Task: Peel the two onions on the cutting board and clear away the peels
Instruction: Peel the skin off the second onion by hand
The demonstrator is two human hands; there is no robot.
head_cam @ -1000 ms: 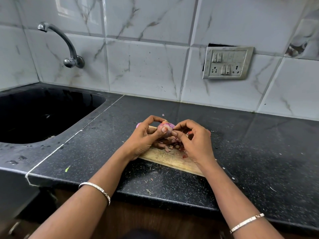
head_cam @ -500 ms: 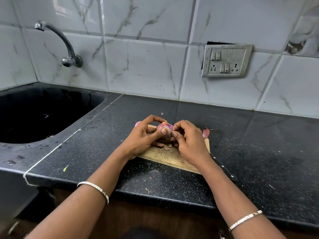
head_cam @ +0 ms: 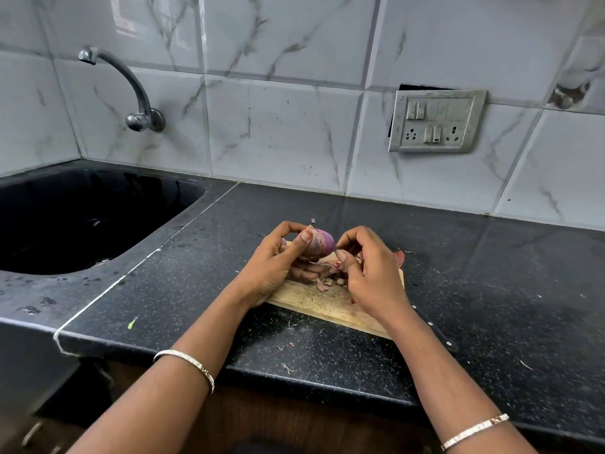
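Red onion (head_cam: 319, 242), glossy purple, gripped in left hand (head_cam: 278, 267) over the wooden cutting board (head_cam: 314, 301); right hand (head_cam: 370, 273) pinches papery peel (head_cam: 338, 264) just beside that grip, scraps (head_cam: 324, 283) beneath. Black sink (head_cam: 203, 194) leftward, contents too dark.

Counter (head_cam: 327, 204): black speckled stone, wet spots. Wooden board (head_cam: 314, 299) lies on it near the front edge. Right of board: knife (head_cam: 438, 332), dark handle. At board's far right corner: peel piece (head_cam: 399, 257). Just beyond board: purple scrap (head_cam: 313, 220). In front of board: root threads (head_cam: 288, 347). Well left of board: green fleck (head_cam: 132, 322), then the sink (head_cam: 196, 204).
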